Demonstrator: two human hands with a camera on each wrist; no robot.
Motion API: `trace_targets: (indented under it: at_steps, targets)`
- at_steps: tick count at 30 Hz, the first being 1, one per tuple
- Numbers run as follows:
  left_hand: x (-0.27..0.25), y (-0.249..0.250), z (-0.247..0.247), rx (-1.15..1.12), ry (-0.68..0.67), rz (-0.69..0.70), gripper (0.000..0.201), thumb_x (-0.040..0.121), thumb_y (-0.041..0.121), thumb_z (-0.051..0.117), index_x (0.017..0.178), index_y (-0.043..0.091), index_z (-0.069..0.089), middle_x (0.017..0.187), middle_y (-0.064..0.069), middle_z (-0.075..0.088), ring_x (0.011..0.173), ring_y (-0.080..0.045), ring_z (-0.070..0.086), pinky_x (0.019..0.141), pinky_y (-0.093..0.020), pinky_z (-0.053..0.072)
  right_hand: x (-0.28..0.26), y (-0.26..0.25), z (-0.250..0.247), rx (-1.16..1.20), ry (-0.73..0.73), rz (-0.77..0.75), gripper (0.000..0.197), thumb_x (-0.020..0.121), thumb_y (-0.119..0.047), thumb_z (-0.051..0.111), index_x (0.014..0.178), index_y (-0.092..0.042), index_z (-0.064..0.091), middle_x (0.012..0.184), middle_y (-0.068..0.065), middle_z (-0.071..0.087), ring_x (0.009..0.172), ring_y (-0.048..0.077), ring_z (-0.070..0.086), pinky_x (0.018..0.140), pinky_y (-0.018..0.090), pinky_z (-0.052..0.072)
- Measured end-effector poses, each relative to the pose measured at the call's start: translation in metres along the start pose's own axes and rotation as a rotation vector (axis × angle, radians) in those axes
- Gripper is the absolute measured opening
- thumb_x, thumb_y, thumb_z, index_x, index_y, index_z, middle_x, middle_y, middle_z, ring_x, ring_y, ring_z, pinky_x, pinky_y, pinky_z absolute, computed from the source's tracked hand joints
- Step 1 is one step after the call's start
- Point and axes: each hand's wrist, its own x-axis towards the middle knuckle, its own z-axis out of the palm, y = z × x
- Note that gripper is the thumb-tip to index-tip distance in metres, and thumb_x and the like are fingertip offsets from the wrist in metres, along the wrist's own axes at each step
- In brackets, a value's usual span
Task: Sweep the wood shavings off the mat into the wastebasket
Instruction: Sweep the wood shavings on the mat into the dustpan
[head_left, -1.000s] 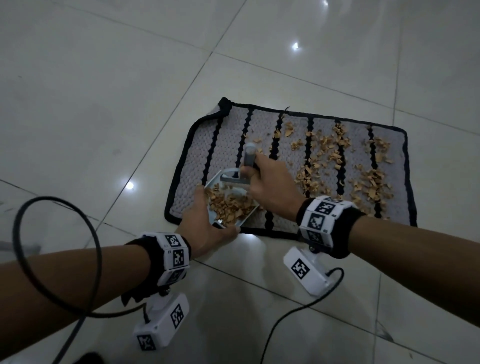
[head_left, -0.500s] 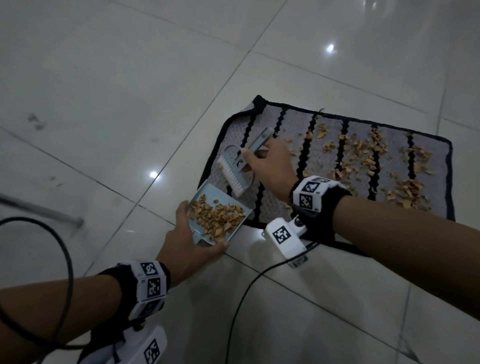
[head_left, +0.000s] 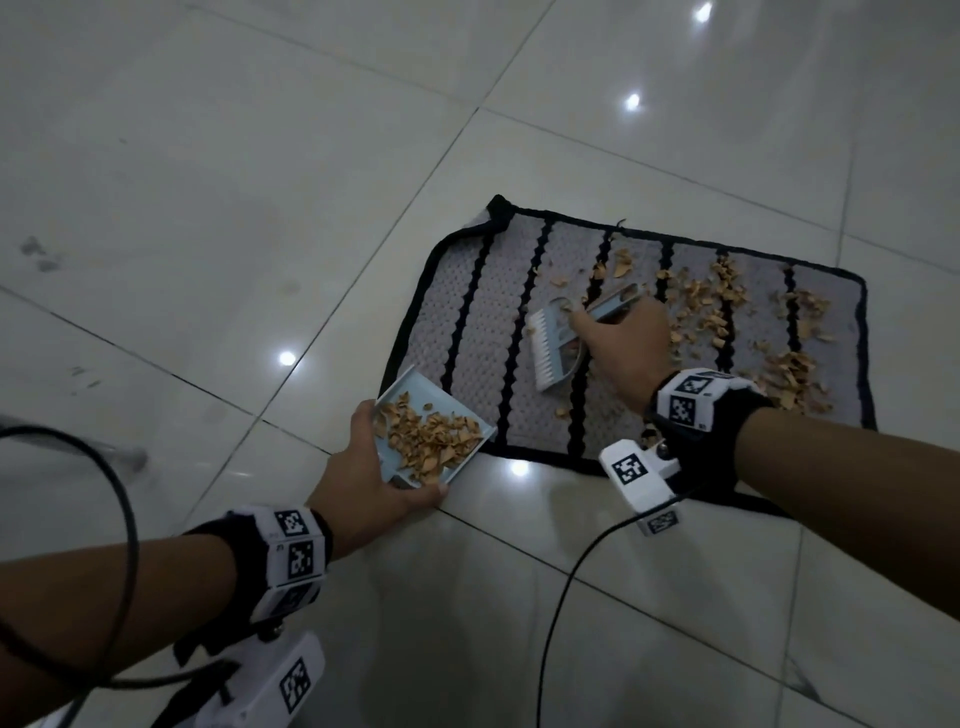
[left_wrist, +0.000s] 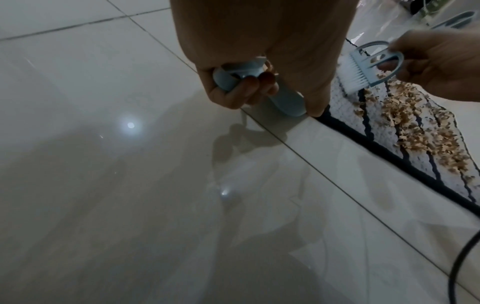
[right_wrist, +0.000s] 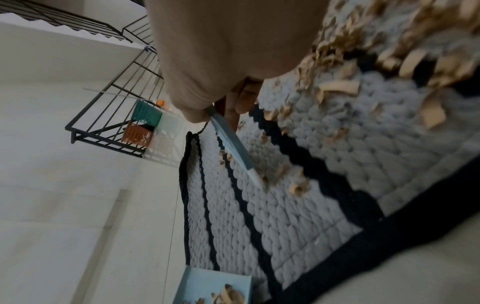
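1. Head view: the left hand (head_left: 371, 483) grips the handle end of a pale blue dustpan (head_left: 434, 426) that carries a heap of shavings (head_left: 431, 441), held at the mat's (head_left: 467, 322) near left corner. The right hand (head_left: 623, 345) is closed round the handle of a brush (head_left: 550, 348) whose white bristles point toward the pan, over the mat's left half. More shavings are scattered across the mat's right half. The mat lies on a glossy tiled floor (head_left: 208, 208); the wastebasket is out of sight here

2. Left wrist view: the fingers (left_wrist: 249, 86) curl round the dustpan handle (left_wrist: 283, 98) above the floor, just beside the mat's black edge (left_wrist: 389, 158). The brush (left_wrist: 363, 70) hangs over the mat in the other hand

3. Right wrist view: the hand holds the brush edge-on, its bristle tips (right_wrist: 255, 179) touching the mat among a few shavings. The pan's corner (right_wrist: 215, 286) shows at the bottom. Coloured baskets (right_wrist: 141, 125) sit far off by a black railing (right_wrist: 109, 98)
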Motion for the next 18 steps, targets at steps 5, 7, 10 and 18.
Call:
trace_targets:
  at_steps: [5, 7, 10, 18]
  targets:
    - [0.007, 0.002, 0.002, 0.061, -0.023, -0.018, 0.121, 0.058, 0.045, 0.094, 0.15, 0.025, 0.018, 0.127, 0.005, 0.06, 0.107, -0.014, 0.064, 0.094, -0.036, 0.055, 0.005, -0.007, -0.002, 0.075, -0.009, -0.092, 0.021, 0.087, -0.016, 0.07, 0.074, -0.004, 0.059, 0.069, 0.009, 0.065, 0.06, 0.018, 0.061, 0.055, 0.034, 0.053]
    - [0.009, 0.007, 0.004, 0.085, -0.023, -0.01, 0.12, 0.059, 0.044, 0.093, 0.15, 0.025, 0.017, 0.128, 0.004, 0.06, 0.106, -0.015, 0.064, 0.092, -0.03, 0.054, 0.006, -0.01, 0.013, 0.082, -0.056, -0.092, 0.02, 0.087, -0.018, 0.071, 0.075, -0.005, 0.06, 0.071, 0.009, 0.067, 0.064, 0.021, 0.065, 0.056, 0.034, 0.056]
    - [0.012, 0.015, 0.008, 0.115, -0.04, 0.022, 0.119, 0.061, 0.042, 0.092, 0.151, 0.024, 0.017, 0.127, 0.004, 0.06, 0.104, -0.014, 0.063, 0.088, -0.024, 0.051, 0.007, -0.008, 0.031, 0.053, -0.103, -0.036, 0.021, 0.088, -0.017, 0.071, 0.074, -0.006, 0.06, 0.071, 0.01, 0.067, 0.063, 0.022, 0.064, 0.057, 0.035, 0.057]
    - [0.027, 0.032, 0.022, 0.1, -0.095, 0.078, 0.112, 0.065, 0.026, 0.092, 0.15, 0.018, 0.019, 0.116, 0.016, 0.056, 0.085, 0.014, 0.056, 0.068, 0.004, 0.041, 0.033, -0.001, -0.04, -0.06, -0.205, -0.043, 0.025, 0.091, -0.02, 0.069, 0.084, 0.004, 0.068, 0.079, 0.018, 0.071, 0.071, 0.032, 0.07, 0.061, 0.051, 0.059]
